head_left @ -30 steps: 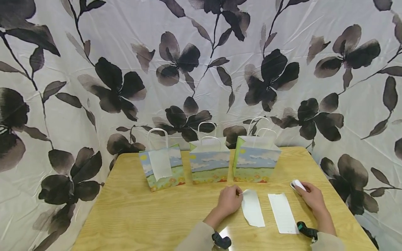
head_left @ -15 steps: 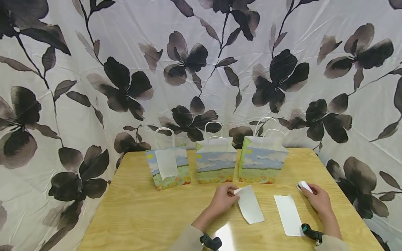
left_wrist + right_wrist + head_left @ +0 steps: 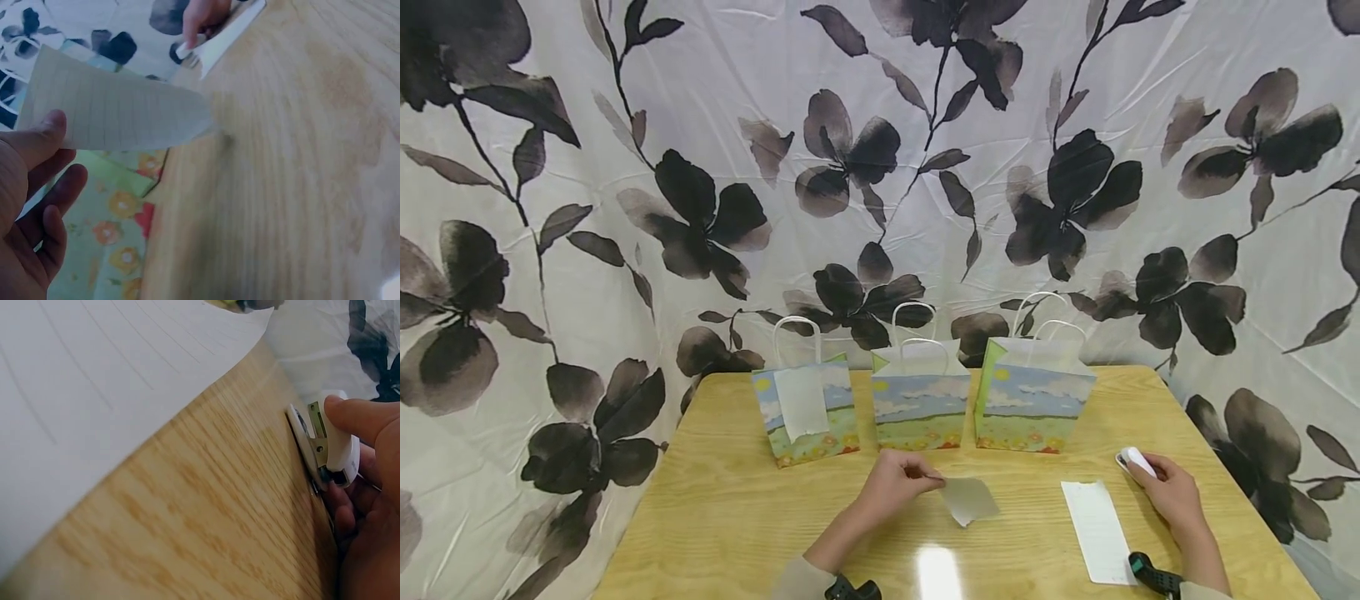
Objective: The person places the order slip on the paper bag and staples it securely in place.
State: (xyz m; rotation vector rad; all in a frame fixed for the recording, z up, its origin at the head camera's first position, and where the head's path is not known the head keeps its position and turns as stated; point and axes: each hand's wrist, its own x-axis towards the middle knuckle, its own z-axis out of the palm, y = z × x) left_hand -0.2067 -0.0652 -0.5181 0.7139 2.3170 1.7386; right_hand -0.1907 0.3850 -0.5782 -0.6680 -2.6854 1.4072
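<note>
Backed by a flower-printed curtain, the wooden tabletop (image 3: 722, 508) is seen where a lined white paper slip (image 3: 968, 500), flat a second ago, has been lifted, pinched by the left hand (image 3: 891, 483), while a small white stapler (image 3: 1133, 460) is gripped by the right hand (image 3: 1172, 493).

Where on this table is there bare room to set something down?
The widest bare wood is the table's left part, left of the left hand and before the leftmost bag. A narrower strip lies between the held slip and the flat slip. The back edge is crowded with bags.
</note>
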